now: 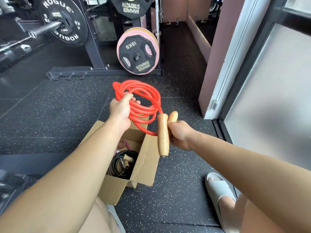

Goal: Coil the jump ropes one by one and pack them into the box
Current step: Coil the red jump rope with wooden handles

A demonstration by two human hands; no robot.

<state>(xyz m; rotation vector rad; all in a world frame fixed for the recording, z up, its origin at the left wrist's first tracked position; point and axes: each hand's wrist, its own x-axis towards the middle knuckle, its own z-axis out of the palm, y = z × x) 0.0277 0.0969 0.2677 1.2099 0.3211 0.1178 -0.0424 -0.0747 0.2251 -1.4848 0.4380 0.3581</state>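
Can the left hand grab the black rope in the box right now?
Probably not yet: the left hand holds the red rope coil. The box is open and nothing covers the black rope, so otherwise the way looks free.

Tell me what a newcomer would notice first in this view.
The bright red jump rope stands out at the centre: the left hand grips its coil and the right hand grips its two wooden handles. Directly below, an open cardboard box on the floor holds a coiled black rope. Behind, a pink-and-black weight plate sits low on a rack.
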